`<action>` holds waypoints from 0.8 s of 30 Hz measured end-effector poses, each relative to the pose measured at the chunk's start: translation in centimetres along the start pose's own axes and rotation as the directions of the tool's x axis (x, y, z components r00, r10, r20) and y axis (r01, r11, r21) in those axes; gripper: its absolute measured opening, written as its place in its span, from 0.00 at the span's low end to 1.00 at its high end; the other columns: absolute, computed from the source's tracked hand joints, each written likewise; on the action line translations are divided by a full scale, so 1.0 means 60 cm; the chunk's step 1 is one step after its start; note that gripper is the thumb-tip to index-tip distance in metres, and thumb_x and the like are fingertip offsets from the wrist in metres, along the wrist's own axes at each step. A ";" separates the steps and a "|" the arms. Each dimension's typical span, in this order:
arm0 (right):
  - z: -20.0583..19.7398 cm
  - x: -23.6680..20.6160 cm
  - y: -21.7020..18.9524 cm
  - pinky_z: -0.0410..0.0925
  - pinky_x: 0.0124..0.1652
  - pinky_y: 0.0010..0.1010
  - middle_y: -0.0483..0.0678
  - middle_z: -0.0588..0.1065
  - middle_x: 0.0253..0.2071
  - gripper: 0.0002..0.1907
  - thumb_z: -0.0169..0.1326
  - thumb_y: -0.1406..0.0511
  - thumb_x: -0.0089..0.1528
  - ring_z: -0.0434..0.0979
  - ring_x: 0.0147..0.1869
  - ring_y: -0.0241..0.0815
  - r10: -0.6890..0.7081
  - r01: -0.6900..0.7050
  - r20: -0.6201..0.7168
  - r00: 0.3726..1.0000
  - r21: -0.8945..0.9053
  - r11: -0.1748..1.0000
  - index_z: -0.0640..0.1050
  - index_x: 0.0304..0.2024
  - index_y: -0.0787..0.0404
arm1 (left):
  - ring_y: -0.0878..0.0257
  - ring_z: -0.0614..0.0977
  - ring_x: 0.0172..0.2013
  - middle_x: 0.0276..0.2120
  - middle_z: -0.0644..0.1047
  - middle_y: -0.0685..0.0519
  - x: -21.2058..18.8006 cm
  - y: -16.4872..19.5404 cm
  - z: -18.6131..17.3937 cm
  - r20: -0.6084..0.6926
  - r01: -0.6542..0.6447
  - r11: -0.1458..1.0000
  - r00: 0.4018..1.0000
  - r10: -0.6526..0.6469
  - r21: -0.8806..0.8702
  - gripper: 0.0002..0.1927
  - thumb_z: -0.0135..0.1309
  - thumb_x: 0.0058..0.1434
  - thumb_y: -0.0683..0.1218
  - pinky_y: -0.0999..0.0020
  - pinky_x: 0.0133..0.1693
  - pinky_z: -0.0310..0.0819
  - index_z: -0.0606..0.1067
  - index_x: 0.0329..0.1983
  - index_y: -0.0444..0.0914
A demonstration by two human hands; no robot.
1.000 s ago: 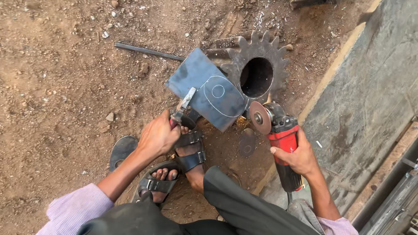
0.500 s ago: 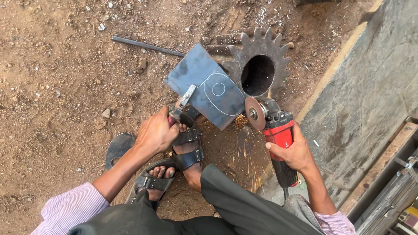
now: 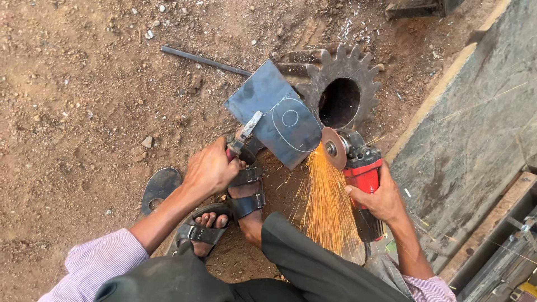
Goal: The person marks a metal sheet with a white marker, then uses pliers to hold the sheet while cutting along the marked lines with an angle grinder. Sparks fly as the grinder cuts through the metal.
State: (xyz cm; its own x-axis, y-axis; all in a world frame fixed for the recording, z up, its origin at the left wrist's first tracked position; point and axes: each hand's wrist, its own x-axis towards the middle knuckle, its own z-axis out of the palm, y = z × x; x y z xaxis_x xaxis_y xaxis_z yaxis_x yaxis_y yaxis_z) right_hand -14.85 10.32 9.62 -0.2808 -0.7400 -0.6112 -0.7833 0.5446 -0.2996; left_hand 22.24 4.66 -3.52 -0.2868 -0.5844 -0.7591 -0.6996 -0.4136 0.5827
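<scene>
**Steel plate cut with a grinder on bare ground**

A red angle grinder (image 3: 361,184) is gripped by the right hand (image 3: 380,198), fingers wrapped round its body. Its disc (image 3: 333,148) is pressed against the lower right edge of a dark steel plate (image 3: 274,114), and orange sparks (image 3: 327,207) are thrown towards the person. The left hand (image 3: 210,168) is closed on pliers (image 3: 241,137) clamped to the plate's near edge. The plate is bluish-grey, marked with scribed circles, and its long axis runs from upper left to lower right. It is propped on a toothed gear (image 3: 341,92) lying on the dirt.

No packages, labels, signs or screens
</scene>
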 end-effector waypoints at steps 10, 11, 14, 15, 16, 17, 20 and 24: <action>-0.002 0.011 0.005 0.72 0.50 0.39 0.53 0.80 0.47 0.44 0.69 0.57 0.45 0.81 0.49 0.46 0.008 -0.009 -0.013 1.000 -0.088 0.996 0.67 0.60 0.61 | 0.38 0.83 0.35 0.33 0.79 0.34 0.001 0.002 -0.001 0.010 -0.004 1.000 1.000 0.004 -0.015 0.18 0.50 0.59 0.51 0.43 0.42 0.74 0.70 0.41 0.32; -0.003 0.011 0.005 0.72 0.50 0.40 0.53 0.80 0.47 0.43 0.69 0.57 0.46 0.81 0.49 0.47 0.012 -0.012 -0.008 1.000 -0.098 0.995 0.67 0.60 0.61 | 0.39 0.83 0.35 0.33 0.79 0.34 0.002 0.002 -0.001 0.019 0.004 1.000 1.000 -0.004 -0.015 0.18 0.50 0.59 0.51 0.43 0.41 0.74 0.70 0.41 0.31; -0.004 0.013 0.005 0.72 0.50 0.40 0.54 0.80 0.46 0.42 0.69 0.57 0.46 0.81 0.49 0.47 0.032 -0.032 0.001 0.999 -0.117 0.993 0.67 0.59 0.61 | 0.39 0.83 0.35 0.33 0.79 0.34 0.004 0.002 0.000 0.035 0.015 1.000 0.999 -0.015 -0.012 0.18 0.50 0.58 0.51 0.43 0.41 0.75 0.70 0.42 0.31; -0.005 0.013 0.005 0.72 0.50 0.40 0.54 0.80 0.46 0.42 0.69 0.57 0.46 0.81 0.48 0.47 0.047 -0.046 0.002 0.999 -0.116 0.992 0.67 0.59 0.61 | 0.39 0.83 0.35 0.33 0.79 0.34 0.004 0.002 0.000 0.038 0.018 1.000 0.999 -0.018 -0.010 0.18 0.50 0.58 0.51 0.44 0.42 0.75 0.69 0.43 0.31; -0.005 0.014 0.006 0.72 0.50 0.39 0.54 0.80 0.46 0.42 0.69 0.57 0.46 0.82 0.48 0.47 0.061 -0.060 0.002 0.998 -0.116 0.991 0.67 0.59 0.61 | 0.39 0.83 0.35 0.33 0.79 0.34 0.004 0.002 0.000 0.035 0.011 1.000 0.999 -0.011 -0.010 0.19 0.51 0.57 0.51 0.44 0.42 0.75 0.69 0.42 0.31; -0.005 0.014 0.006 0.72 0.50 0.39 0.54 0.80 0.46 0.42 0.69 0.57 0.46 0.81 0.49 0.47 0.031 -0.031 0.000 1.000 -0.109 0.994 0.67 0.59 0.61 | 0.40 0.83 0.35 0.33 0.79 0.34 0.004 0.002 0.000 0.030 0.004 1.000 1.000 -0.004 -0.010 0.19 0.52 0.56 0.51 0.44 0.42 0.75 0.70 0.42 0.31; -0.007 0.016 0.006 0.71 0.51 0.39 0.54 0.79 0.48 0.43 0.69 0.58 0.46 0.80 0.50 0.47 -0.038 0.037 -0.001 0.999 -0.094 0.995 0.66 0.61 0.61 | 0.39 0.83 0.36 0.33 0.79 0.34 0.004 0.003 -0.001 0.018 0.000 1.000 1.000 0.000 -0.012 0.19 0.51 0.57 0.51 0.43 0.42 0.75 0.69 0.42 0.31; -0.011 0.020 0.005 0.72 0.50 0.39 0.54 0.79 0.48 0.47 0.68 0.58 0.45 0.80 0.50 0.47 -0.024 0.025 0.010 1.000 -0.065 0.998 0.65 0.64 0.61 | 0.38 0.82 0.35 0.31 0.79 0.33 0.001 0.005 -0.003 0.014 -0.011 0.999 1.000 0.011 -0.033 0.18 0.52 0.56 0.50 0.43 0.43 0.74 0.69 0.41 0.31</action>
State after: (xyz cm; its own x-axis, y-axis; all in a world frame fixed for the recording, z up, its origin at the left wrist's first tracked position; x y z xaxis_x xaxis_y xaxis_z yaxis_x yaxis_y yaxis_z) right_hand -15.81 9.31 9.28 -0.2564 -0.7491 -0.6108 -0.8242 0.4996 -0.2667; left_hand 22.15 4.39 -3.33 -0.3037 -0.5791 -0.7566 -0.6742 -0.4304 0.6001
